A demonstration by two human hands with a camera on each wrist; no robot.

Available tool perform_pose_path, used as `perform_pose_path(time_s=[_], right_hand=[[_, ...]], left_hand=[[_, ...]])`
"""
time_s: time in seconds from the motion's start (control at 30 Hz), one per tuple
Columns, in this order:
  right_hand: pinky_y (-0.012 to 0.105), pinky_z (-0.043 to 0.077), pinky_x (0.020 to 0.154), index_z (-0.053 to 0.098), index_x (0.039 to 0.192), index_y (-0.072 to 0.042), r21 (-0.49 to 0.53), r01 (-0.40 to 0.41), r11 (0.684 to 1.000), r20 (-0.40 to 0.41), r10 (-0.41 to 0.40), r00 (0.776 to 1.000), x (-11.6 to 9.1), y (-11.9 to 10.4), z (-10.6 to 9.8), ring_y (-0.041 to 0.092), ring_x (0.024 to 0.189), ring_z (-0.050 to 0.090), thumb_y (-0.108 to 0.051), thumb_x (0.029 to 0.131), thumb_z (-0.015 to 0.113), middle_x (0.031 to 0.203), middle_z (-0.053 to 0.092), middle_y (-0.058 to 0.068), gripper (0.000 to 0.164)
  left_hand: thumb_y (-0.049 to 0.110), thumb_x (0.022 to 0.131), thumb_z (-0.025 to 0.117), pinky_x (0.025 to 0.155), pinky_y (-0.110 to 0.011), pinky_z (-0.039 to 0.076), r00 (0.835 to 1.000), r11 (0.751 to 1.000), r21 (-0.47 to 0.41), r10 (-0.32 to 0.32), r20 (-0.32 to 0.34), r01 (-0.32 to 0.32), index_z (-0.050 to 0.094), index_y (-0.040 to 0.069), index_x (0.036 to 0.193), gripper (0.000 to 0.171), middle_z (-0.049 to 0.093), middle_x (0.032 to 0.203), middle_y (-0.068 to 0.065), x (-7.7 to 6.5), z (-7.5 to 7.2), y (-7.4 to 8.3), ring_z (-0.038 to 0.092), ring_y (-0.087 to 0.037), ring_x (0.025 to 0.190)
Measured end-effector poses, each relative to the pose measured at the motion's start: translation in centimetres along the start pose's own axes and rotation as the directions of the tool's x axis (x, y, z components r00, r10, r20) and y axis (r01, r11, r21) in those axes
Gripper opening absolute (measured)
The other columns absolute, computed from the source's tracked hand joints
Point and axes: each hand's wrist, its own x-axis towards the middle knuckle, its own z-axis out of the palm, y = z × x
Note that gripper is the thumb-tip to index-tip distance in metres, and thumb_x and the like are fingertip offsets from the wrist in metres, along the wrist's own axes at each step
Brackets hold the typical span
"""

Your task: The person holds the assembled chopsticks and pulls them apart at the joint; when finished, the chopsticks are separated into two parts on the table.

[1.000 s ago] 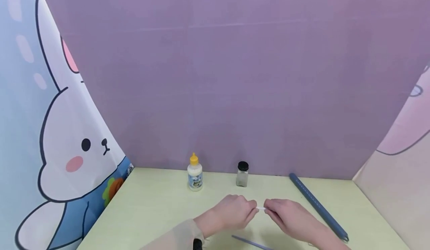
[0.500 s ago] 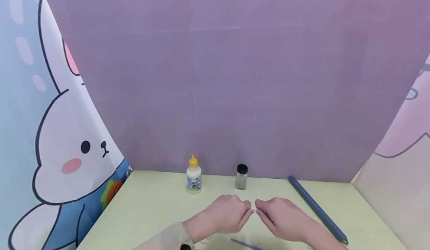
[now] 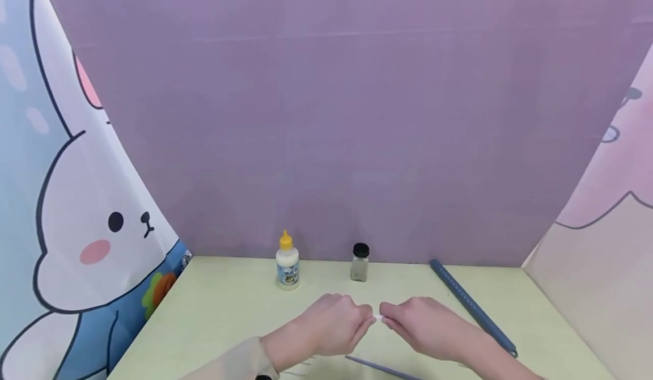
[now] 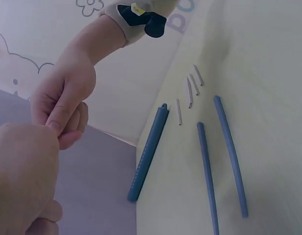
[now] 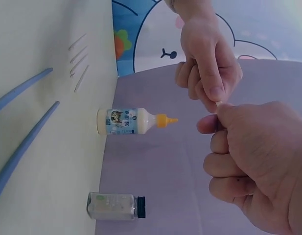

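My left hand [image 3: 336,324] and right hand [image 3: 428,326] meet fingertip to fingertip above the table. Between them is a thin white stick [image 3: 377,317], each hand pinching one end with thumb and bent forefinger. Only a short bit of it shows; the fingers hide the rest. In the right wrist view, the white stick [image 5: 218,103] peeks out between the thumbs, and the other fingers are curled in. Below the hands, slim blue sticks [image 4: 207,171] lie on the table. Several short white sticks [image 4: 191,90] lie past their ends in the left wrist view.
Toward the back of the table [image 3: 229,300] stand a glue bottle [image 3: 288,267] with a yellow nozzle and a small clear jar [image 3: 359,267] with a black lid. A long dark blue bar [image 3: 471,306] lies slanted at the right. A purple backdrop [image 3: 326,142] hangs behind.
The hands have drawn slightly closer together and shifted a little left, still pinching the white stick. The head view has panned slightly.
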Motion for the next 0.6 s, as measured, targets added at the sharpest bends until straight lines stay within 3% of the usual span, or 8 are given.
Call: perform_pose_path(time_s=[0.13,0.33,0.6], right_hand=[[0.008,0.019,0.053,0.05,0.086,-0.022,-0.018,0.022,1.0,-0.006,-0.022,1.0,-0.3,-0.1,0.2,-0.01,0.058,0.017,-0.022,0.109,0.061,0.065,0.02,-0.021,0.025],[0.007,0.018,0.053,0.05,0.085,-0.021,-0.047,0.042,0.998,-0.053,-0.045,0.998,-0.1,0.0,0.6,-0.01,0.059,0.016,-0.023,0.109,0.061,0.065,0.021,-0.02,0.026],[0.006,0.018,0.053,0.05,0.086,-0.023,-0.046,0.086,0.995,-0.057,-0.088,0.994,-0.1,0.4,0.7,-0.01,0.059,0.018,-0.021,0.105,0.067,0.064,0.024,-0.02,0.026]], left_hand=[[0.029,0.112,0.047,0.044,-0.019,0.027,1.0,1.0,-0.007,-0.006,0.007,0.006,0.053,0.019,0.077,0.038,0.033,0.055,0.013,-0.4,0.1,0.4,0.031,-0.001,0.047],[0.028,0.112,0.049,0.043,-0.02,0.026,0.997,0.999,0.041,-0.018,-0.077,0.021,0.053,0.019,0.076,0.038,0.036,0.054,0.012,-0.9,0.4,0.7,0.031,-0.001,0.045],[0.03,0.111,0.052,0.043,-0.019,0.023,0.994,0.995,0.099,0.035,-0.103,-0.024,0.052,0.019,0.076,0.037,0.032,0.053,0.013,-1.1,0.7,0.5,0.025,-0.001,0.045]])
